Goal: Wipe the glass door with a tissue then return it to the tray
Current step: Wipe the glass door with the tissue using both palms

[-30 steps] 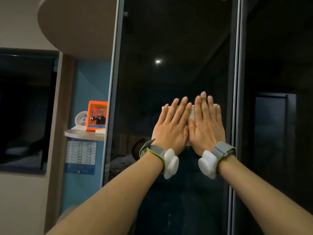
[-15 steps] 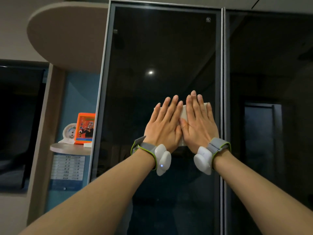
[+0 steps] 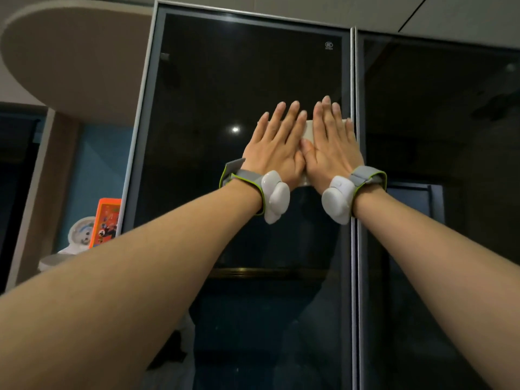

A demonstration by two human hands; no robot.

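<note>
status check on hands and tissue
Left hand and right hand flat, side by side. Both press tissue against glass door, by its right frame. Tray not in view.

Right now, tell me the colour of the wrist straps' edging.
Lime green, on grey wrist straps, seen in the head view.

The glass door [image 3: 225,88] gives open, flat surface above the fingertips up to its top frame [image 3: 253,16]. There is also a wide bare stretch from the left hand [image 3: 274,153] across to the left frame [image 3: 140,130]. On the right there is almost no room. The right hand [image 3: 333,147] and the tissue [image 3: 308,133] under it reach the vertical frame strip [image 3: 354,80] (the seam where the neighbouring glass panel [image 3: 439,136] begins). Left of the door, a rounded overhead board [image 3: 70,60] stands close to the frame. Below it is a small shelf [image 3: 52,260] with an orange box [image 3: 108,220] and a white gadget [image 3: 83,235].
</note>
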